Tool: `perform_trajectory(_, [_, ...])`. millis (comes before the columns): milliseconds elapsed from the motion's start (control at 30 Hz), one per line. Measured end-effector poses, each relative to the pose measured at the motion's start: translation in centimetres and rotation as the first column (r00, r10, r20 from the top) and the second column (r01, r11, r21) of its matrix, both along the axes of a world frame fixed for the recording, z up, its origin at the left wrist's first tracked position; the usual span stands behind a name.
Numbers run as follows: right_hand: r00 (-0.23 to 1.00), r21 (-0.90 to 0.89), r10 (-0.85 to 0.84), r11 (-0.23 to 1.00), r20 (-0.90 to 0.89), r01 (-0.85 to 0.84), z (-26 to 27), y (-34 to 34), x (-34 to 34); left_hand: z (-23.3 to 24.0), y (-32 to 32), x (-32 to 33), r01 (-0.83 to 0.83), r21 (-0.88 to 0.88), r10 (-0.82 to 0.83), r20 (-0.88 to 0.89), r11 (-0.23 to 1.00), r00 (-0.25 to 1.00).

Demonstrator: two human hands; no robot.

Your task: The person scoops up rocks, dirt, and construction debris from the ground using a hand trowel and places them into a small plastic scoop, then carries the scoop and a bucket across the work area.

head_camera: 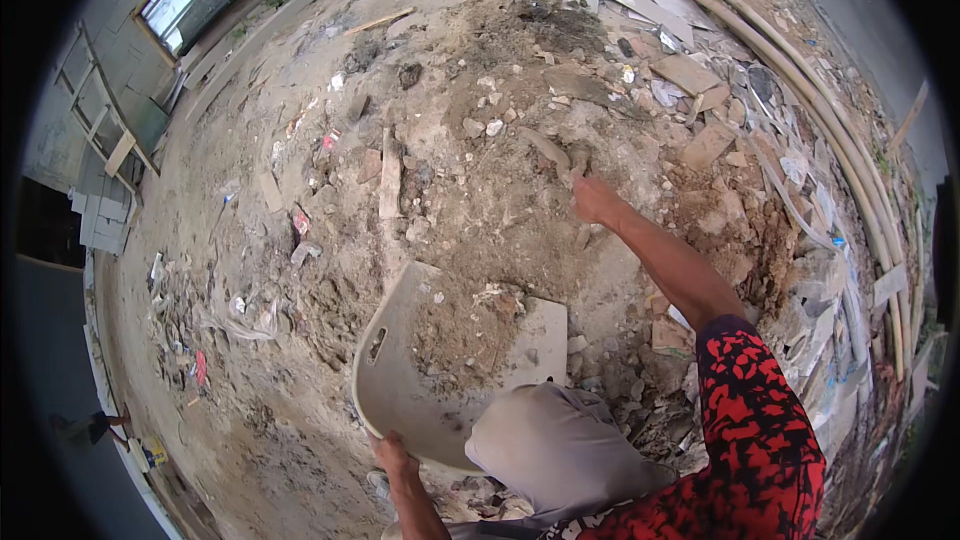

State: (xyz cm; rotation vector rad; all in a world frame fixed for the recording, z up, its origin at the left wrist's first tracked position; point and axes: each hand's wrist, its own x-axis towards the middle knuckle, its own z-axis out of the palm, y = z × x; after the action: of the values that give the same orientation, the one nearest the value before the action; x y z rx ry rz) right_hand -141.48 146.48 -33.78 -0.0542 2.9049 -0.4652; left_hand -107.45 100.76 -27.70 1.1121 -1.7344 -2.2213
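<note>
My left hand [394,454] grips the lower left rim of a curved off-white plastic shell [379,390], which looks like a chair back with a slot cut in it. Loose brown soil [465,337] and some rubble lie inside the shell. It rests on the ground against my bent knee [547,427] in grey trousers. Farther out, my right hand [596,199] is closed on a curved, earth-coloured tool [553,153] held low at the dirt. Its exact kind is hard to tell against the soil.
Broken tiles [686,73] and rubble lie to the right, beside long pipes or poles [832,105]. A wood strip [391,174] lies ahead. At left, a ladder-like wooden frame [105,109] leans on a block wall; another person [90,426] is near a yellow-and-blue container [154,452].
</note>
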Motion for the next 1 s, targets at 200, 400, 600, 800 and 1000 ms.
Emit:
perform_trajectory(200, [0.914,-0.091,0.332,0.943,0.235,-0.319,8.4,-2.3,9.3,-0.8,-1.4,0.9,-0.044,0.018,0.044,-0.027,0.999,0.999])
perform_trajectory(400, [0.939,-0.202,-0.327,0.932,-0.106,0.301,0.8,10.1,8.0,-2.0,-1.0,1.3,0.058,0.065,-0.051,-0.106,0.996,0.993])
perform_trajectory(600, [0.860,-0.303,-0.387,0.820,0.332,0.486,-3.9,-0.3,19.5,-2.0,-1.5,1.5,0.042,0.041,-0.036,-0.125,0.998,0.991])
perform_trajectory(800, [0.815,-0.205,-0.008,0.966,0.579,0.155,1.2,-4.9,23.5,-2.2,-1.7,1.5,-0.077,0.030,0.077,0.024,0.997,0.997])
perform_trajectory(1000, [0.978,-0.183,0.072,0.982,0.197,-0.035,8.7,-4.6,14.8,-1.2,-0.9,1.1,-0.150,0.012,0.150,-0.024,0.989,0.988])
